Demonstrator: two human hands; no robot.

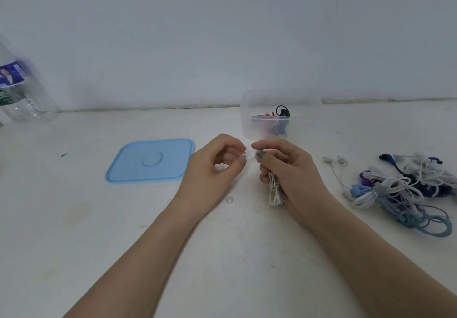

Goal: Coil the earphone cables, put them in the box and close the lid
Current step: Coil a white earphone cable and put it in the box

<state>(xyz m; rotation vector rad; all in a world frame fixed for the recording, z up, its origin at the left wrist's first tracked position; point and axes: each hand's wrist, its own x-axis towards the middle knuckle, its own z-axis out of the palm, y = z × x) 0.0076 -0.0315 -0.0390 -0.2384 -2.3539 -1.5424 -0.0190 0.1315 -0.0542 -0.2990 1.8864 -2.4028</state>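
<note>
White coiled earphone cable [275, 190] bunched in the right hand [294, 169], fingers curled round it, loops dangling just above the desk [222, 256]. Pinched at its tip by the left hand [212, 166], small white end caught between thumb and fingertips. Just behind, clear box [282, 113] open, black and red earphones inside. Blue lid [150, 160] flat to the left. Tangled pile of earphones [405, 191] waiting on the right. Plastic bottle [22, 90] far left

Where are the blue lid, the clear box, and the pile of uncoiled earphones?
blue lid [150, 160]: head view, centre of its top face.
clear box [304, 122]: head view, bare front wall.
pile of uncoiled earphones [405, 189]: head view, white cables mid-pile.
</note>
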